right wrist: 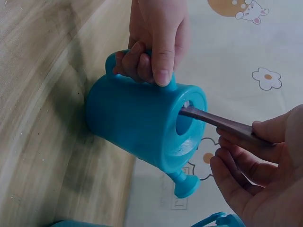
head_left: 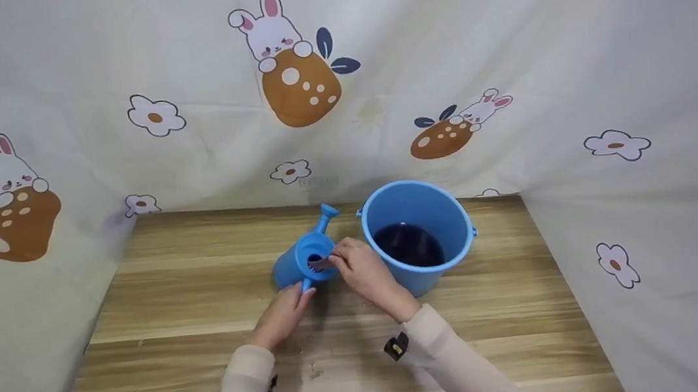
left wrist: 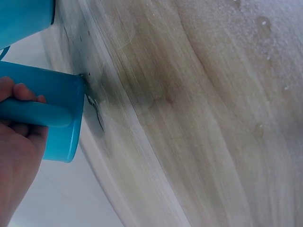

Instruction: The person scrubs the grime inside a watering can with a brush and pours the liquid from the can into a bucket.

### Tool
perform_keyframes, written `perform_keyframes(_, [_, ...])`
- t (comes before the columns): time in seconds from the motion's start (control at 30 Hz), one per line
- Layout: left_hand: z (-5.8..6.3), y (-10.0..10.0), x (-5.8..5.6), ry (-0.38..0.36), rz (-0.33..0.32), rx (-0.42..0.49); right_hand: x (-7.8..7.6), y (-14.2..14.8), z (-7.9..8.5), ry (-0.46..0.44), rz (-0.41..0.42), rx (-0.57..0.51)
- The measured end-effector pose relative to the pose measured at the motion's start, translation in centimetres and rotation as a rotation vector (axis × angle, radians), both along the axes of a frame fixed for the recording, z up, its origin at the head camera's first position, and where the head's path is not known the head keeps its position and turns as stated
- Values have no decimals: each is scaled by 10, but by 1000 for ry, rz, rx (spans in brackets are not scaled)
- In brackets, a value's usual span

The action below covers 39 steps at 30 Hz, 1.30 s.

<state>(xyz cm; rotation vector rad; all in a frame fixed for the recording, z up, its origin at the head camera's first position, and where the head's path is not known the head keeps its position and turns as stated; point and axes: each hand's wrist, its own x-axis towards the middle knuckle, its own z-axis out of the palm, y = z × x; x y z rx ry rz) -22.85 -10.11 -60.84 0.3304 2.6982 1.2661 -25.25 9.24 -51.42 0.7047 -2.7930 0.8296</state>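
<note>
- At the centre of the head view, on the wooden worktop [head_left: 202, 291], a small blue watering can [head_left: 304, 261] is tipped so that its top opening faces the person, with the spout pointing to the upper middle of the frame.
- The left hand [head_left: 286, 309] has its fingers curled round the can's handle; in the right wrist view the thumb presses along the handle at the upper middle of the frame [right wrist: 156, 38], which looks a firm hold.
- The right hand [right wrist: 258, 165], at the lower right of that view, pinches a thin dark stick [right wrist: 215, 122] between thumb and fingers; whether it is a spoon or a brush I cannot tell.
- The stick's tip sits just inside the can's opening, near its upper edge.
- A blue bucket [head_left: 419, 231] with dark contents stands just to the right of the can, close beside the right hand.
- To do this step well, I judge the left hand should hold the can tilted and steady, base braced on the worktop, so that the opening does not swing.
- The stick is best kept in line with the opening and moved gently, with the pinch near its end for reach.
- A risk is levering the stick against the rim, which could twist the light can out of its hold.
</note>
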Motion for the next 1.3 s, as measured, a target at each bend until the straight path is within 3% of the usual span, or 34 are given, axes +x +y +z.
perform_keyframes(0.13, [-2, 0, 0, 46, 7, -11, 2, 1, 3, 33, 6, 50])
perform_keyframes(0.43, [-2, 1, -1, 25, 18, -3, 8, 1, 8, 115, 12, 136])
perform_keyframes(0.83, [-1, 1, -1, -5, 8, 13, 8, 2, 8, 339, 121, 280])
perform_keyframes(1.03, [-3, 0, 0, 63, 5, 16, 5, 3, 8, 444, 172, 330])
perform_keyframes(1.13, [-5, -1, 0, 86, 6, 17, 3, 3, 7, 452, 203, 323])
perform_keyframes(1.3, [-5, -1, 2, 49, 6, 18, 1, 3, 8, 422, 235, 329])
